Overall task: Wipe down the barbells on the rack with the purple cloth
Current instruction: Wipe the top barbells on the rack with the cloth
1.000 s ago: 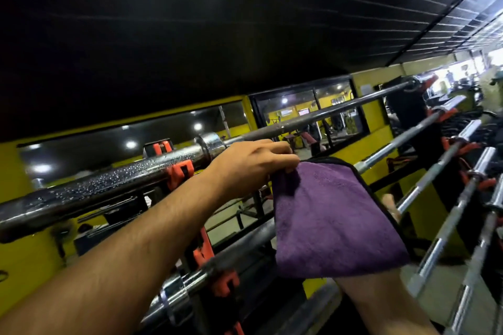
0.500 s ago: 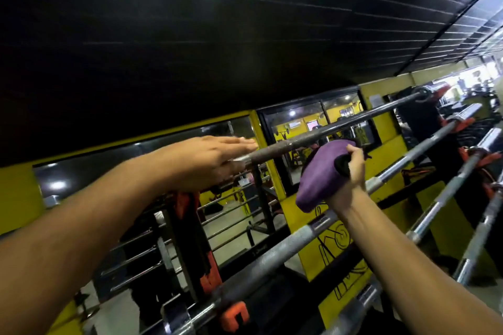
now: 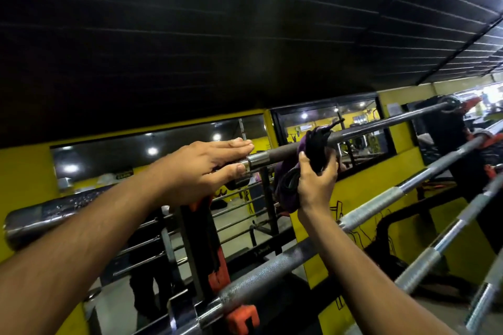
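Observation:
The top barbell (image 3: 381, 124) runs from lower left to upper right across the rack. My left hand (image 3: 206, 168) lies over its collar with the fingers straight and the thumb under the bar. My right hand (image 3: 317, 183) grips the bunched purple cloth (image 3: 288, 190), which has a black edge and is wrapped around the dark shaft just right of the collar. Water drops sit on the bar's chrome sleeve (image 3: 60, 209) at the left. Lower barbells (image 3: 367, 212) lie below and to the right.
Orange rack hooks (image 3: 242, 318) hold the bars on black uprights (image 3: 201, 228). Behind the rack are a yellow wall (image 3: 27, 168) with mirrors and a dark window (image 3: 351, 122). A black ceiling fills the upper view. More chrome bars (image 3: 446, 242) slant along the right side.
My right hand has raised the cloth from beside the second bar up onto the top barbell's shaft. My left hand stays on the collar, fingers flat.

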